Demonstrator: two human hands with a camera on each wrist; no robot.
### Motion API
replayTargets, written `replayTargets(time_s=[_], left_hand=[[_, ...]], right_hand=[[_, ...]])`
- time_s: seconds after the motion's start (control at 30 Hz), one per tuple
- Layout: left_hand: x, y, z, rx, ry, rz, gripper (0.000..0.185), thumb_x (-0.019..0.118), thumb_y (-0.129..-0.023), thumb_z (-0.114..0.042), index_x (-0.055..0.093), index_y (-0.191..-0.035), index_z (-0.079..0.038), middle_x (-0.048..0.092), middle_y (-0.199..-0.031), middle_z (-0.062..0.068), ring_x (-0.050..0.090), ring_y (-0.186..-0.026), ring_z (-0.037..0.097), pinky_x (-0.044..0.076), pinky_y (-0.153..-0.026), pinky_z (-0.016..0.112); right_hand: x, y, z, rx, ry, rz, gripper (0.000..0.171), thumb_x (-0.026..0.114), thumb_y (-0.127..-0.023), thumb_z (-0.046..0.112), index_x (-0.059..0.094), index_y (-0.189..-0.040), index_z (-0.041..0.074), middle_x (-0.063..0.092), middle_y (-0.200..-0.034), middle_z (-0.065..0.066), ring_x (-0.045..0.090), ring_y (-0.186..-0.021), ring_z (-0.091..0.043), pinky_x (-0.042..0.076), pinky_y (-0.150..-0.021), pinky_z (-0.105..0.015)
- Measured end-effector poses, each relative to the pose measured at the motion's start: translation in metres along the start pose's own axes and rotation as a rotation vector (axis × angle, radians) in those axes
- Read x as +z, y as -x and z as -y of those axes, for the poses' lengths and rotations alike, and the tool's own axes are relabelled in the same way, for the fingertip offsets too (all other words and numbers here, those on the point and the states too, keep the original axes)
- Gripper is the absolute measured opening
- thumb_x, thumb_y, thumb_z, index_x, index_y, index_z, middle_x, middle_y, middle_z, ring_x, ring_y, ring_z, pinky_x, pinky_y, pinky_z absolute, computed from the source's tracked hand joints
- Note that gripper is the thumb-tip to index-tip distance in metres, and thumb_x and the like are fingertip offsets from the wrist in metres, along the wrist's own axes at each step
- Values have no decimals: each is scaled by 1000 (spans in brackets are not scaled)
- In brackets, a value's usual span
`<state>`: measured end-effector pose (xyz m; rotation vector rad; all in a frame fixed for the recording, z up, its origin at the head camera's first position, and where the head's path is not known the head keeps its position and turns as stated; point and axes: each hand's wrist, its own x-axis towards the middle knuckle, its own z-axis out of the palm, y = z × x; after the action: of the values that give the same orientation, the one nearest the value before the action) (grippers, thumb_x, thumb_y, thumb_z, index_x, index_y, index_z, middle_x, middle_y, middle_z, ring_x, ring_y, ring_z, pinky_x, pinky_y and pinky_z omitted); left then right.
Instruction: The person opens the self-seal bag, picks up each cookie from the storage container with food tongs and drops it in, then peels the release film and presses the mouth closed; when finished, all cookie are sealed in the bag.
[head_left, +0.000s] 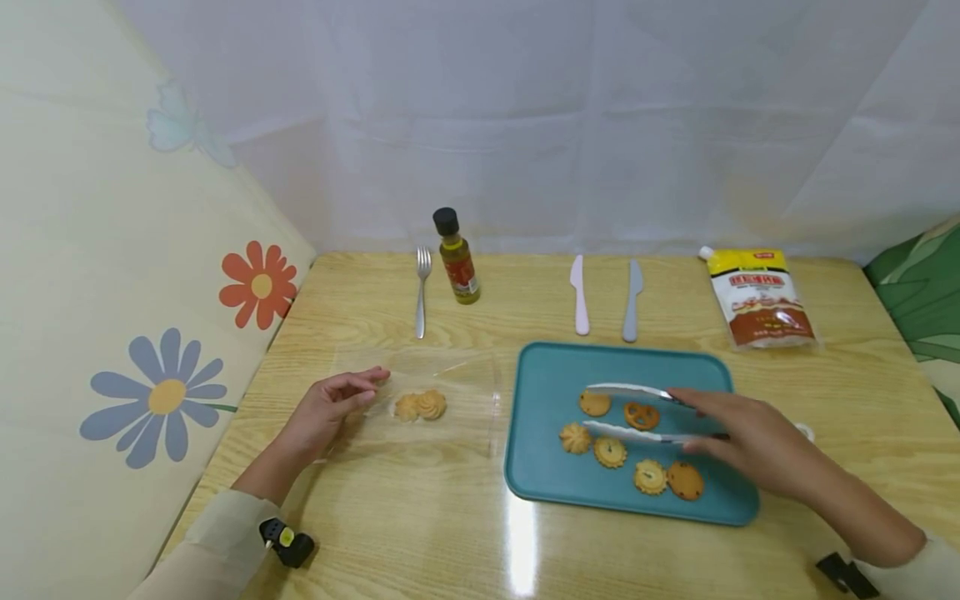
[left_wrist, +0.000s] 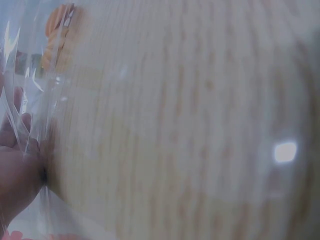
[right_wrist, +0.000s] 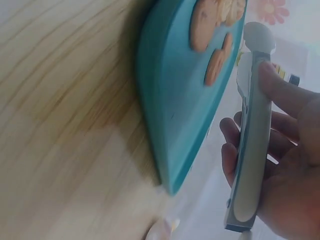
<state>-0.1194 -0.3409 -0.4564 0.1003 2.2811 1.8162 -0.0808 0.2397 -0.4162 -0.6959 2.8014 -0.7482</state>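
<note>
- The right hand [head_left: 750, 437] holds a pair of tongs [head_left: 637, 412] over the teal tray [head_left: 555, 375]; its fingers are curled round the handle end, with the thumb lying along one arm in the right wrist view.
- The long axis of the tongs runs sideways across the tray, handle end toward the tray's right edge and tips pointing toward its left edge.
- The two arms of the tongs stand apart, one on each side of a pretzel-shaped cookie [head_left: 642, 415] near the middle of the tray.
- Five more cookies [head_left: 610, 452] lie on the tray, around and in front of the pretzel-shaped one.
- The left hand [head_left: 326, 408] rests on the tabletop [head_left: 420, 533] well left of the tray, fingers loosely extended and touching the edge of a clear plastic bag [head_left: 450, 375].
- The bag lies flat just left of the tray, with two cookies in the bag [head_left: 422, 406].
- Behind the tray, a pink knife [head_left: 578, 296] and a grey knife [head_left: 632, 300] lie side by side.
- Farther left of the tray's back edge stand a small oil bottle [head_left: 456, 258] and a fork [head_left: 422, 292].
- A sauce pouch [head_left: 759, 296] lies behind the tray's right corner.
</note>
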Motion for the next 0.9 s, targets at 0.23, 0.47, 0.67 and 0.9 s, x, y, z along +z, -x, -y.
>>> replayTargets(time_s=[0.23, 0.47, 0.67, 0.9], left_hand=[[0, 0, 1, 1, 9, -1, 35, 67, -101, -16, 64, -116, 15, 69, -130, -13, 55, -127, -6, 45, -101, 11], [0, 0, 1, -4, 15, -1, 34, 67, -101, -16, 64, -116, 14, 69, -130, -14, 55, -127, -7, 45, -101, 12], [0, -1, 1, -18, 0, -6, 34, 67, -101, -18, 65, -116, 13, 69, -131, -14, 54, -127, -7, 45, -101, 11], [0, 0, 0, -17, 10, -4, 35, 67, -102, -17, 64, -116, 14, 69, -131, -14, 54, -127, -7, 45, -101, 12]], right_hand=[[-7, 11, -18, 56, 41, 31, 68, 80, -89, 35, 55, -149, 12, 71, -116, -9, 70, -102, -28, 59, -79, -50], [-10, 19, -29, 63, 75, 41, 67, 81, -89, 35, 57, -147, 9, 70, -110, -5, 66, -95, -19, 57, -75, -44], [-10, 20, -33, 68, 66, 53, 67, 82, -88, 33, 58, -145, 8, 71, -107, -3, 67, -94, -18, 57, -74, -42], [-13, 16, -35, 65, 54, 65, 62, 82, -88, 28, 61, -143, 7, 73, -110, -6, 69, -96, -21, 59, -79, -46]])
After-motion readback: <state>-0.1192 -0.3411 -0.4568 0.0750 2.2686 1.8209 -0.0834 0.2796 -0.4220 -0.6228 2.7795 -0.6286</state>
